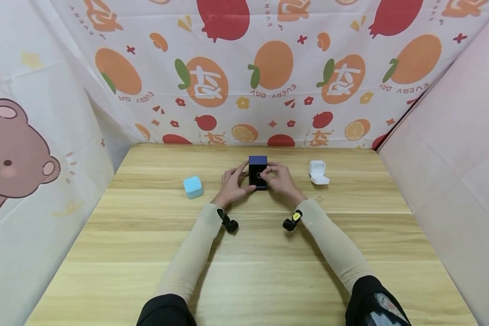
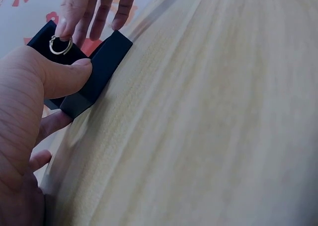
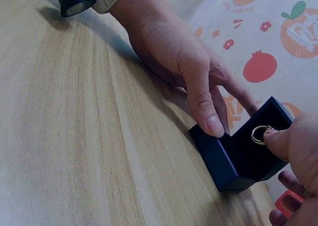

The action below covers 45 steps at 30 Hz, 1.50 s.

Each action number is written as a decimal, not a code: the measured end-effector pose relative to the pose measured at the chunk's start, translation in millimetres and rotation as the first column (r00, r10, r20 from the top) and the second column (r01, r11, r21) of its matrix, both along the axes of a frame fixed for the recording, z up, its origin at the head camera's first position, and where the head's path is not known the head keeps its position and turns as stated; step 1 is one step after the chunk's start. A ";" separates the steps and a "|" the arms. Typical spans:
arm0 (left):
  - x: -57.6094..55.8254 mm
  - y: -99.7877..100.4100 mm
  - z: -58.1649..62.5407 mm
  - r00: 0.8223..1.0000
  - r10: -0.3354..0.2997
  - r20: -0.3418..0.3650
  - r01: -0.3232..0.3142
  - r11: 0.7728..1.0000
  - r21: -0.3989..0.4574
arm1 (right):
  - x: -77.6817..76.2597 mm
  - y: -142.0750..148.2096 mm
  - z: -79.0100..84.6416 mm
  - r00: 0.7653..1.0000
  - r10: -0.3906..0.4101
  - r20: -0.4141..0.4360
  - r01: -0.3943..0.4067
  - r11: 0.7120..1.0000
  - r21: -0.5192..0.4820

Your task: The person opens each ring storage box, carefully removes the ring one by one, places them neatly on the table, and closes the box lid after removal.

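Note:
An open dark blue ring box [image 1: 258, 161] stands on the table between the two hands, its lid raised. My left hand [image 1: 233, 186] steadies it, thumb [image 3: 213, 125] on the front edge of the base and fingers reaching round behind the lid. My right hand [image 1: 282, 180] pinches a thin gold ring [image 2: 60, 53] between thumb and fingertip. In the right wrist view the ring appears in front of the dark inside of the lid, above the base. The other right-hand fingers [image 2: 101, 21] are spread beside the box.
A closed light blue box [image 1: 193, 187] sits to the left of the hands. On the right stands a small white ring box [image 1: 317, 173] with its lid up. A patterned cloth [image 1: 269, 122] hangs along the table's back edge, with pale cloth at both sides.

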<state>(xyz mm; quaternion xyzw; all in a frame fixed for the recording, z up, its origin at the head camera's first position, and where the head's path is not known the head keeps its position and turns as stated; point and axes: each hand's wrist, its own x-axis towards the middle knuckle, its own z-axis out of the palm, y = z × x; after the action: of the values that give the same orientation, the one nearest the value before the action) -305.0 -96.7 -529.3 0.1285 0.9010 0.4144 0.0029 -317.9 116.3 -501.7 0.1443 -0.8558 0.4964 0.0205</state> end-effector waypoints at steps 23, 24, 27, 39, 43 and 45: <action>1.8 -1.8 -1.3 1.000 -0.018 -0.007 0.018 1.000 -0.009 | 7.8 -0.6 4.1 0.999 0.006 0.050 -0.006 1.000 0.002; 1.8 -1.8 -1.6 1.000 -0.018 -0.010 0.018 1.000 -0.010 | 7.9 -0.6 4.2 0.999 0.006 0.053 -0.006 1.000 0.001; 1.5 -1.8 -2.1 1.000 -0.017 -0.011 0.017 1.000 -0.009 | 7.7 -0.8 5.0 0.998 0.004 0.056 -0.004 1.000 -0.002; 2.1 -1.0 0.4 1.000 -0.014 -0.011 0.014 1.000 -0.007 | 10.0 -1.4 8.6 1.000 0.010 0.029 -0.009 1.000 -0.008; 1.9 -0.8 0.3 1.000 -0.010 -0.007 0.010 1.000 -0.008 | 11.1 -1.0 10.0 1.000 0.015 0.022 -0.015 1.000 -0.008; 1.9 -1.0 0.5 1.000 -0.010 -0.004 0.010 1.000 -0.012 | 11.2 -0.7 10.1 1.000 0.017 0.014 -0.017 1.000 -0.006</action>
<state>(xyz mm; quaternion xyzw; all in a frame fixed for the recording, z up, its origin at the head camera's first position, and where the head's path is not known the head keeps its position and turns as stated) -303.2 -97.8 -528.8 0.1335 0.9029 0.4087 0.0040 -306.7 115.6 -491.7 0.1479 -0.8532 0.5000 0.0108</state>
